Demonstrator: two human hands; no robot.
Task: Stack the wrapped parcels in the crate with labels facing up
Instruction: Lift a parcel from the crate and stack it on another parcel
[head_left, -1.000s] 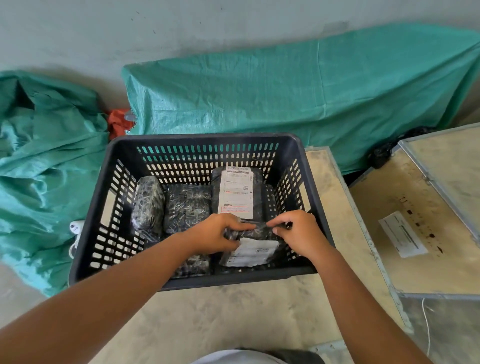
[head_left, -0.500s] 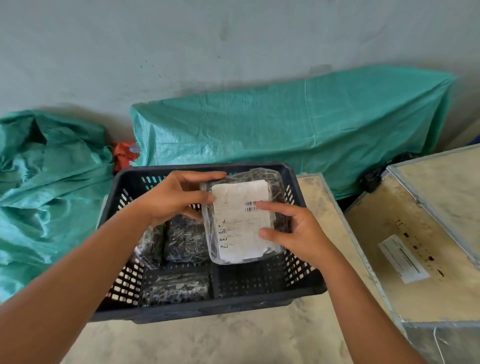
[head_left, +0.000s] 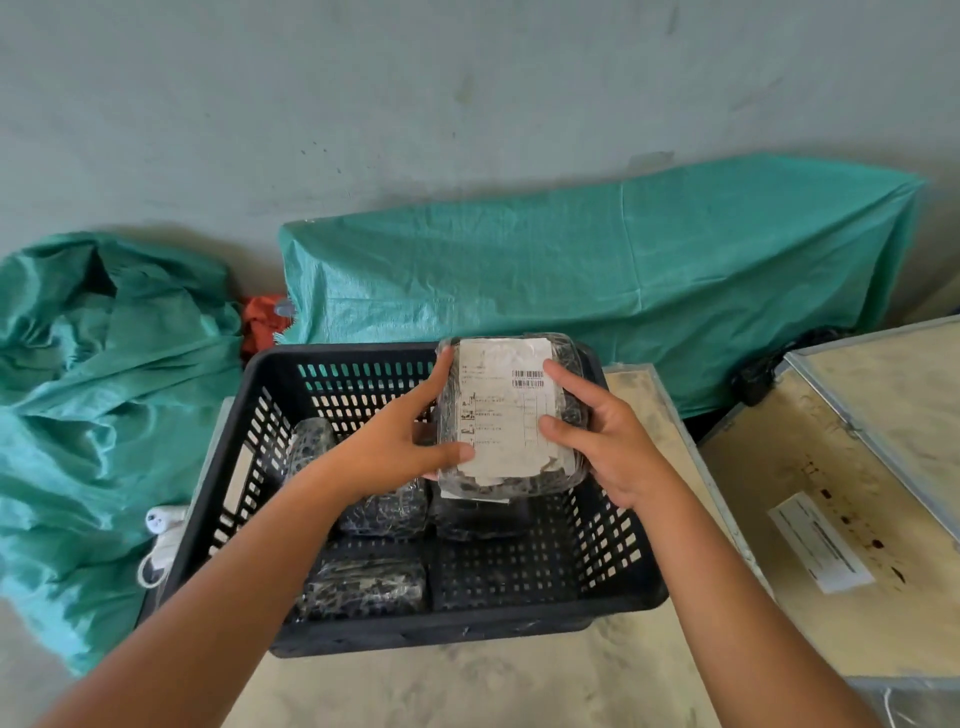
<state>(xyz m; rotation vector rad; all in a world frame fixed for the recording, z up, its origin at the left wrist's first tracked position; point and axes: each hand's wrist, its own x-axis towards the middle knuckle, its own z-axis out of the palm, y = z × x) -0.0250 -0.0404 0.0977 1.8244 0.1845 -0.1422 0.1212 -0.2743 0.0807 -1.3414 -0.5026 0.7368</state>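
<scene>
Both hands on one parcel (head_left: 511, 415), held above the crate (head_left: 363, 631), label up. My L hand (head_left: 400, 447) gripped its left edge, thumb on the near-left corner; R hand (head_left: 605, 441) clamped the right edge, fingers curled on the label face. Long axis ran near-to-far, tilted toward cam. Open slot, imo: bare floor at near-right of the crate, right below, closer to R hand. Parcel looked dark, clear-wrapped, w/ a white barcode label, creased. Other wrapped parcels (head_left: 363, 584) lay left and rear.
</scene>
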